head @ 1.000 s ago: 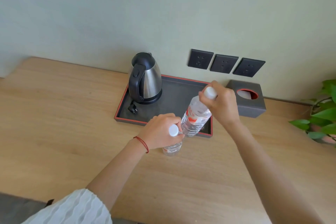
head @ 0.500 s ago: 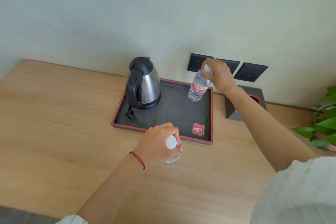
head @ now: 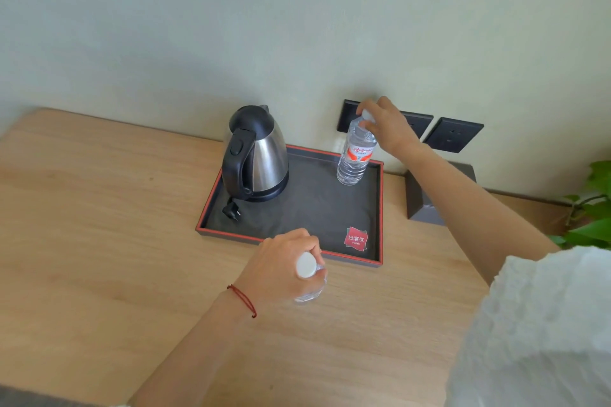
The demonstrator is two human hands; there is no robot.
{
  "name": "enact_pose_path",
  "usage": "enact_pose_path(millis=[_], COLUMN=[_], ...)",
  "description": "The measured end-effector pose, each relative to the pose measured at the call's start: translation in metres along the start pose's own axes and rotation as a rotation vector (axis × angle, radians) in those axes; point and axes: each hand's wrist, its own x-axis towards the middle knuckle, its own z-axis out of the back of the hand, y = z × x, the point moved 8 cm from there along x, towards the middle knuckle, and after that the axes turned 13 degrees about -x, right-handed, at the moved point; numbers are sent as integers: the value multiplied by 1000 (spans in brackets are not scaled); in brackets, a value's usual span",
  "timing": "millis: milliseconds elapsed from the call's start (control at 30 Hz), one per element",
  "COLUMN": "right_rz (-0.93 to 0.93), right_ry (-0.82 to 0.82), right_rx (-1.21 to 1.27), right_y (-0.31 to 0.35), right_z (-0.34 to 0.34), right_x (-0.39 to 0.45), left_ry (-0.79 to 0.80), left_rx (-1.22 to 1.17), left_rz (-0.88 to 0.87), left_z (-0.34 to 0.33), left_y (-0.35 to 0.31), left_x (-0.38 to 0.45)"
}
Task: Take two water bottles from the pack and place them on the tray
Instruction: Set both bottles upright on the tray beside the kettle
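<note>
Could easily tip that first water bottle (head: 355, 155) at the tray's (head: 291, 235) back corner if right hand's (head: 386, 129) cap grip jerks away, left hand (head: 284, 268) wrapped round second bottle (head: 310, 284) over tabletop (head: 99, 241).

Soft, even daylight — faint shadows, mild wide-angle bending and slight softness at the edges.

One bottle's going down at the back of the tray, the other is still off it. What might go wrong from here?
1. The right hand holds the far bottle by its cap, close to the tray back rim; it may tip on release.
2. The left hand's bottle must clear the front rim, or it could catch.
</note>
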Motion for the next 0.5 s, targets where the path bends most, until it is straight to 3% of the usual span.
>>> enact_pose_path(millis=[233, 500], right_rz=[-8, -58], right_ry=[-30, -83], right_rx=[-2, -74], right_y=[5, -1], right_z=[-2, 4], right_x=[-6, -15], left_ry=[180, 149], left_rx=[-251, -323], left_rz=[0, 11], left_z=[-3, 5], left_y=[10, 21], left_x=[-15, -15])
